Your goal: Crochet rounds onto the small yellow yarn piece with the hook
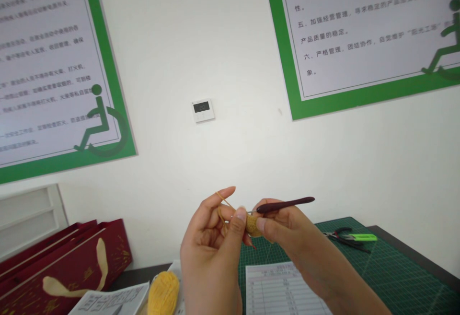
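A small mustard-yellow crochet piece (253, 226) sits between my two hands, above the table. My left hand (212, 240) pinches its left side with the thumb, and a strand of yellow yarn (225, 201) loops over the raised index finger. In my right hand (283, 226) is a crochet hook (285, 204) with a dark maroon handle pointing right. Its metal shaft reaches left toward the piece, while the tip is hidden by my left thumb. My right thumb rests against the piece's right side. A short red end shows just below the work.
A yellow ball of yarn (163, 293) lies at the lower left beside printed papers (108, 300). Dark red gift bags (72, 262) stand further left. A green cutting mat (391, 262) bears a printed sheet (280, 291), black-handled pliers (347, 239) and a bright green item (363, 237).
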Demonstrator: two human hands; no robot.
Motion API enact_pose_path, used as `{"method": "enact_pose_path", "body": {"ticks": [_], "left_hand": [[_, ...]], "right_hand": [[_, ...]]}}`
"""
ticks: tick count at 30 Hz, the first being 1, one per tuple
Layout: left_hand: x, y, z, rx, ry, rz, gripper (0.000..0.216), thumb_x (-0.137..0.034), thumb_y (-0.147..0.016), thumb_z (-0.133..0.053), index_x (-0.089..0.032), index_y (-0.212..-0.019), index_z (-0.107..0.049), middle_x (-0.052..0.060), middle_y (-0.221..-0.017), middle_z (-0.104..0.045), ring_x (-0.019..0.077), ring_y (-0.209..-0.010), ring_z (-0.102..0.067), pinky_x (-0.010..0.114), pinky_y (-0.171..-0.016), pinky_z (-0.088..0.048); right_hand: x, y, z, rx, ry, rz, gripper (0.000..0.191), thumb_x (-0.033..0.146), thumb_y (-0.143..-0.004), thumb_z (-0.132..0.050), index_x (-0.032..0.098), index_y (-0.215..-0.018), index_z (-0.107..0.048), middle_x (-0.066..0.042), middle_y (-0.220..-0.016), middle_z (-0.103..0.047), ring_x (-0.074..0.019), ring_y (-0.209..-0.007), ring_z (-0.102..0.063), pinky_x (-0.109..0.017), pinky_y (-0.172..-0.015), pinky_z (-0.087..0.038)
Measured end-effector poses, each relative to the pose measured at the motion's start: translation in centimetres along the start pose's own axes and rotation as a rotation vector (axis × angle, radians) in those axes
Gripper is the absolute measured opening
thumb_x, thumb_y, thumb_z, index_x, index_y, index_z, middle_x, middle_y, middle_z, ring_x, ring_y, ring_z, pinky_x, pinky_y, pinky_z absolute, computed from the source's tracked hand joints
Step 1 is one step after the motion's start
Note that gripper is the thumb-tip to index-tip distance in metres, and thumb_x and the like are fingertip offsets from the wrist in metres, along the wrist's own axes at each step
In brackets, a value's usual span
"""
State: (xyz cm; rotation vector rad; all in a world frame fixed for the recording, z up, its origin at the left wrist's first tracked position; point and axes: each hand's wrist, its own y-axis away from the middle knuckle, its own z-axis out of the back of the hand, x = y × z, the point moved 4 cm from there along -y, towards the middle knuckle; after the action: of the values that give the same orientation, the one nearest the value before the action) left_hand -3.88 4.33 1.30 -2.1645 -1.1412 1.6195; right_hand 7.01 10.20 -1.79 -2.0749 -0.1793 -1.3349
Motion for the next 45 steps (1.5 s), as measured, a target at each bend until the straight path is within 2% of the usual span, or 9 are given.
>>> {"method": "enact_pose_path", "body": {"ticks": [8, 14, 22, 33, 45], "left_hand": [[-0.2, 0.17, -0.08, 0.004, 0.007, -0.014, 0.024, -0.014, -0.078, -0.083, -0.021, -0.101, -0.079, -0.005, -0.063, -0.061, 0.008, -0.053, -0.057, 0.016, -0.053, -0.049], [-0.3, 0.29, -0.24, 0.001, -0.011, -0.013, 0.023, -0.015, -0.078, -0.083, -0.022, -0.1, -0.079, -0.005, -0.064, -0.06, 0.0075, -0.052, -0.056, 0.016, -0.052, -0.048], [-0.2, 0.08, -0.07, 0.071, -0.033, 0.035, 0.024, -0.015, -0.079, -0.082, -0.02, -0.102, -0.078, -0.005, -0.064, -0.062, 0.0098, -0.051, -0.056, 0.02, -0.052, -0.045], [-0.11, -0.1, 0.04, 0.102, -0.041, 0.08, 0.024, -0.015, -0.078, -0.081, -0.019, -0.101, -0.078, -0.003, -0.066, -0.064, 0.0102, -0.052, -0.057, 0.021, -0.052, -0.045], [-0.08, -0.07, -0.01, 0.142, -0.059, 0.125, 0.032, -0.016, -0.074, -0.083, -0.018, -0.105, -0.075, -0.001, -0.071, -0.066, 0.0124, -0.054, -0.059, 0.022, -0.049, -0.049]], "right_hand": [[0.11, -0.12, -0.03, 0.03, -0.007, 0.013, 0.022, 0.037, -0.084, -0.073, 0.018, -0.081, -0.062, 0.0, -0.077, -0.064, -0.0176, -0.079, -0.058, -0.035, -0.081, -0.042], [0.09, -0.08, -0.18, 0.034, -0.024, 0.018, 0.024, 0.038, -0.085, -0.074, 0.018, -0.081, -0.062, 0.0, -0.076, -0.063, -0.0165, -0.076, -0.057, -0.034, -0.077, -0.041], [-0.09, -0.05, -0.08, -0.013, 0.003, 0.009, 0.024, 0.039, -0.083, -0.073, 0.019, -0.076, -0.062, 0.0, -0.07, -0.065, -0.018, -0.073, -0.057, -0.034, -0.073, -0.04], [0.03, -0.15, 0.03, -0.041, 0.037, -0.001, 0.02, 0.036, -0.082, -0.07, 0.018, -0.075, -0.063, -0.001, -0.067, -0.067, -0.0162, -0.068, -0.055, -0.031, -0.069, -0.039], [0.08, -0.25, -0.59, -0.054, -0.009, -0.031, 0.012, 0.027, -0.079, -0.066, 0.02, -0.071, -0.06, 0.001, -0.062, -0.066, -0.0161, -0.064, -0.059, -0.031, -0.067, -0.042]]}}
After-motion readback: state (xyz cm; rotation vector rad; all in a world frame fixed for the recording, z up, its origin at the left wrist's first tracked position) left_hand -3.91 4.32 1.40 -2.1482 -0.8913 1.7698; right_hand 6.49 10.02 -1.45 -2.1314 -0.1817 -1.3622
